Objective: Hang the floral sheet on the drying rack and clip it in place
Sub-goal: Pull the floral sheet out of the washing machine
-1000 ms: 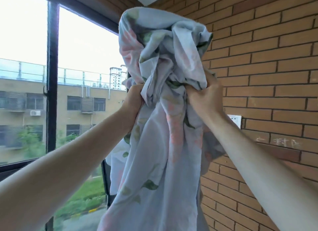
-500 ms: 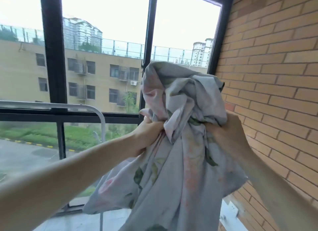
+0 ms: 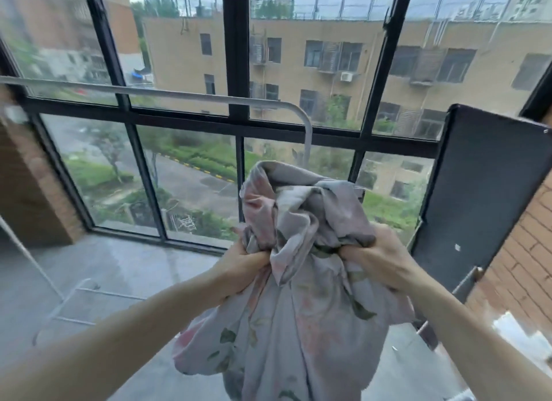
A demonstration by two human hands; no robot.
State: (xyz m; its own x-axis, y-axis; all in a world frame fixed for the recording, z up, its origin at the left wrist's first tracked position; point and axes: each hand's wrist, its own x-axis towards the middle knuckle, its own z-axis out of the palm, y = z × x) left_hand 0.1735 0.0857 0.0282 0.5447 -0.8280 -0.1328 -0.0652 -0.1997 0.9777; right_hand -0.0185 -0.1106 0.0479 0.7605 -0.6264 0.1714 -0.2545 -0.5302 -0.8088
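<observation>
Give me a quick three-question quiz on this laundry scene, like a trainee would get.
1. True or false: the sheet is already draped over the rack bar.
2. Which hand grips the sheet? A) left hand only B) right hand only C) both
3. Fill in: the sheet is held in a ___ rather than spread flat.

Key: 1 false, it is bunched below the bar, apart from it. 2 C. 3 bundle.
</observation>
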